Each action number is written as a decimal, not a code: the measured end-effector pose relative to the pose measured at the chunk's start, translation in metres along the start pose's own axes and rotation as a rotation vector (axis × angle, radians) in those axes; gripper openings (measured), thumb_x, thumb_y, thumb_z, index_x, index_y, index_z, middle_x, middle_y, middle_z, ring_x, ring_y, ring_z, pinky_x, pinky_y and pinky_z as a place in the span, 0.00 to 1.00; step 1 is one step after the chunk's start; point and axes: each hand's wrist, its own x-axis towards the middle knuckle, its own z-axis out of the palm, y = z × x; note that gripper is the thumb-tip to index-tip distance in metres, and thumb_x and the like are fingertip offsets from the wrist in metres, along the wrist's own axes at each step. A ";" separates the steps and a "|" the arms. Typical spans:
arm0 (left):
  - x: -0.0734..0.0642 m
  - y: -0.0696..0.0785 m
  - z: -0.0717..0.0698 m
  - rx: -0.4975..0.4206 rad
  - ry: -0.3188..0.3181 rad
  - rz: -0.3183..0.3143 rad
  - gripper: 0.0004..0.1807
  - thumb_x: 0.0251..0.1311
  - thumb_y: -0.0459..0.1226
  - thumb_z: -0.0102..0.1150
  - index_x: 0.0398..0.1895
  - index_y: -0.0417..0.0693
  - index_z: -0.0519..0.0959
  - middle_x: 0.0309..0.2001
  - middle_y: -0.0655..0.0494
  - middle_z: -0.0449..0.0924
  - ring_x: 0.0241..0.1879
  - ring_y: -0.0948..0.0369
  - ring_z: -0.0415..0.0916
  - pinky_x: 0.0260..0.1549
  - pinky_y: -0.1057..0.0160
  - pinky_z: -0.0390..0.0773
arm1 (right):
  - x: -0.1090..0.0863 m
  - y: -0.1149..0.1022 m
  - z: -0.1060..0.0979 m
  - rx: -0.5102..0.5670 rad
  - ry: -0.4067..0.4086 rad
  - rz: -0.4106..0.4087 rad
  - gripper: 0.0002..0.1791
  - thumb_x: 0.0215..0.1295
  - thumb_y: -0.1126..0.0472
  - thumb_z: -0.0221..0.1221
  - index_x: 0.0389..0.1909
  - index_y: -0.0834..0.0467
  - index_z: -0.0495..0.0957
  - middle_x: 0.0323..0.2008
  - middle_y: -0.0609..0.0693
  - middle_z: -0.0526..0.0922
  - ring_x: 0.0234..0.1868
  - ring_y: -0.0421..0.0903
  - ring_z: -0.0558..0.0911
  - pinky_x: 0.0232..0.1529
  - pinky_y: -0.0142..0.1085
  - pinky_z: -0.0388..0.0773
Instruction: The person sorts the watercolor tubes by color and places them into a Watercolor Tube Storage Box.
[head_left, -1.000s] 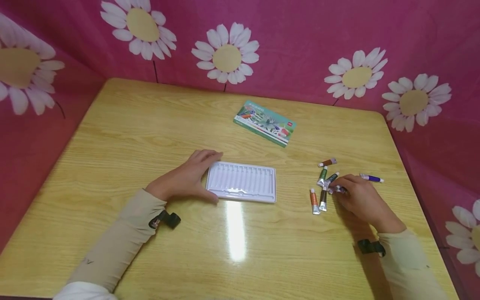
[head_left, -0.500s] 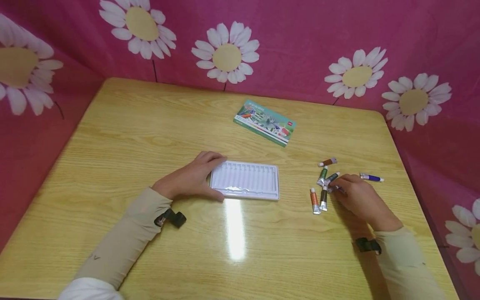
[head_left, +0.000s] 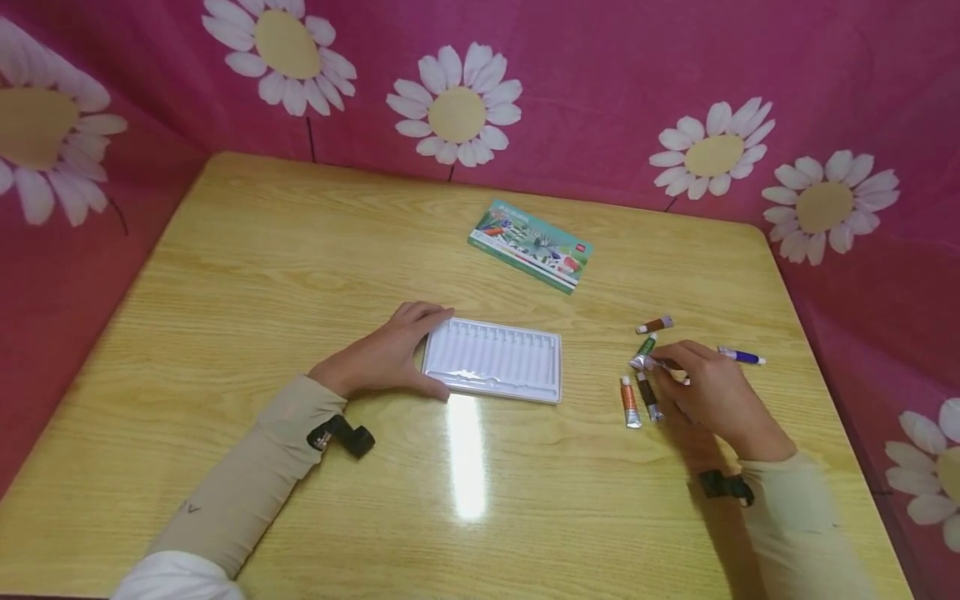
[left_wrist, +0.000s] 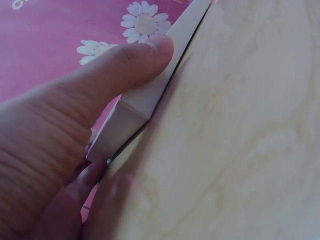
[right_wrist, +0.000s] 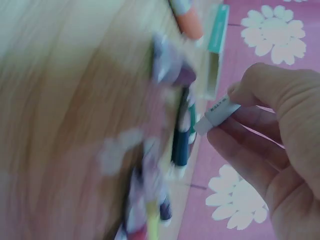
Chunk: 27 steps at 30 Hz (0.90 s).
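Note:
My left hand point(head_left: 390, 350) grips the left end of a white slotted plastic tray point(head_left: 491, 358), thumb along the near side and fingers at the far corner. In the left wrist view the thumb presses the tray's white side wall point(left_wrist: 150, 95). Over the small pile of paint tubes on the right is my right hand point(head_left: 716, 392). The right wrist view shows it pinching a white paint tube point(right_wrist: 220, 112) between thumb and fingers, above the table. Beside it lie a green tube point(head_left: 645, 350), a dark brown tube point(head_left: 649, 397) and an orange tube point(head_left: 630, 404).
A green printed paint box point(head_left: 531, 246) lies behind the tray. A brown tube point(head_left: 656, 325) and a blue tube point(head_left: 742, 356) lie apart from the pile. Several more tubes appear blurred in the right wrist view. Pink flowered cloth point(head_left: 585, 100) hangs behind the wooden table point(head_left: 300, 242).
The left hand and tray have shifted slightly right. My right hand has moved a little left over the pile. The dark brown tube beside it has turned.

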 end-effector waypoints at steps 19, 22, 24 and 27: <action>0.000 -0.005 0.003 -0.016 0.041 0.007 0.67 0.39 0.64 0.81 0.82 0.51 0.58 0.79 0.51 0.59 0.78 0.53 0.55 0.78 0.47 0.64 | 0.033 -0.041 0.009 0.141 0.100 0.042 0.12 0.63 0.70 0.68 0.47 0.61 0.83 0.41 0.55 0.89 0.41 0.53 0.91 0.38 0.49 0.89; 0.000 -0.005 0.003 -0.022 0.044 0.007 0.68 0.38 0.63 0.82 0.82 0.51 0.58 0.79 0.52 0.59 0.78 0.53 0.55 0.78 0.47 0.64 | 0.040 -0.049 0.011 0.165 0.096 0.039 0.12 0.63 0.70 0.68 0.47 0.60 0.82 0.42 0.55 0.88 0.44 0.53 0.90 0.41 0.49 0.89; 0.000 -0.006 0.003 -0.022 0.041 0.006 0.69 0.37 0.63 0.83 0.82 0.51 0.58 0.79 0.52 0.59 0.78 0.53 0.55 0.78 0.48 0.63 | 0.045 -0.054 0.014 0.179 0.088 0.031 0.13 0.63 0.69 0.69 0.47 0.60 0.83 0.43 0.55 0.88 0.45 0.53 0.90 0.44 0.49 0.89; 0.000 -0.006 0.002 -0.015 0.023 0.007 0.69 0.37 0.64 0.82 0.82 0.50 0.57 0.80 0.52 0.58 0.79 0.53 0.54 0.78 0.47 0.63 | 0.053 -0.061 0.018 0.198 0.077 0.012 0.13 0.63 0.69 0.69 0.48 0.60 0.84 0.44 0.54 0.89 0.46 0.52 0.90 0.46 0.49 0.89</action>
